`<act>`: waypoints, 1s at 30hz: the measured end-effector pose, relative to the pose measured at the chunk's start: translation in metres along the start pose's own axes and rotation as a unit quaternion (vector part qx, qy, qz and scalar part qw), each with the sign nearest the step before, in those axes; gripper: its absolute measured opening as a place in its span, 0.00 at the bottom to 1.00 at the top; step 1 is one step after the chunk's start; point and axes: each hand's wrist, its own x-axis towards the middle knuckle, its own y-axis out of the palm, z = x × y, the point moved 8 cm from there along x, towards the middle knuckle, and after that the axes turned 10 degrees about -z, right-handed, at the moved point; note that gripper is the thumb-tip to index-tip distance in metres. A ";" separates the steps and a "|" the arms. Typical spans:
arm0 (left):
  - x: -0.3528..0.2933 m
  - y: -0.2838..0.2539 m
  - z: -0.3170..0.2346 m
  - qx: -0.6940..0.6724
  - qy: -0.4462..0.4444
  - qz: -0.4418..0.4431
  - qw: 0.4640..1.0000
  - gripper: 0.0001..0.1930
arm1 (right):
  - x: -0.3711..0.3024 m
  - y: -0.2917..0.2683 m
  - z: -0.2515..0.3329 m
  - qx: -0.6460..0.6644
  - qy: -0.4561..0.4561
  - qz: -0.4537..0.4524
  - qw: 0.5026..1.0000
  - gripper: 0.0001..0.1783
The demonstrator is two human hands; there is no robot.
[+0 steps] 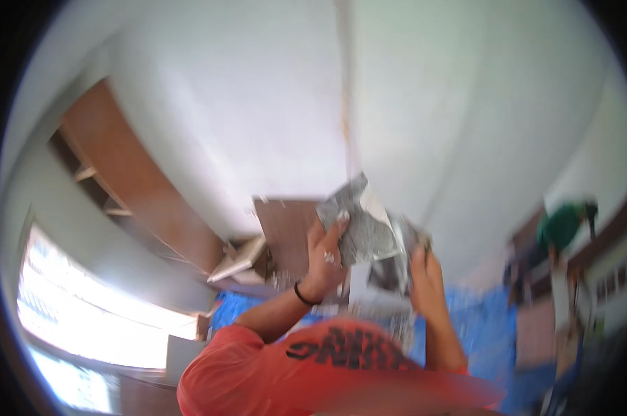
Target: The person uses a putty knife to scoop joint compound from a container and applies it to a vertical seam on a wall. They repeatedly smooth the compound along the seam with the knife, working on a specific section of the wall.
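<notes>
My left hand is raised in front of me and grips a grey square board by its near left side, thumb on top. A patch of white paste covers part of the board's right side. White smears mark the thumb and the back of this hand. Close by on the right, my right hand is closed on a shiny flat-bladed putty knife, beside the board's right edge. Motion blurs the blade, and I cannot tell whether it touches the board.
A pale surface with a vertical seam rises ahead. Brown cabinets hang at left above a bright window. A brown panel stands behind my left hand. Blue sheeting covers the floor. A person in green bends at far right.
</notes>
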 end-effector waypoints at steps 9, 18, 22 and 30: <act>-0.032 -0.029 -0.391 -0.283 0.746 -0.112 0.592 0.19 | 0.101 -0.029 0.026 0.211 -0.201 -0.058 0.955 0.37; -0.157 -0.064 -0.540 -0.202 0.819 -0.410 0.346 0.23 | 0.078 0.001 0.026 0.256 -0.191 -0.012 0.947 0.38; -0.162 -0.037 -0.563 -0.247 0.785 -0.468 0.323 0.26 | 0.085 -0.001 0.027 0.265 -0.200 -0.023 0.943 0.39; -0.160 0.005 -0.504 -0.183 0.858 -0.385 0.285 0.28 | 0.090 0.010 0.025 0.291 -0.176 0.003 0.940 0.39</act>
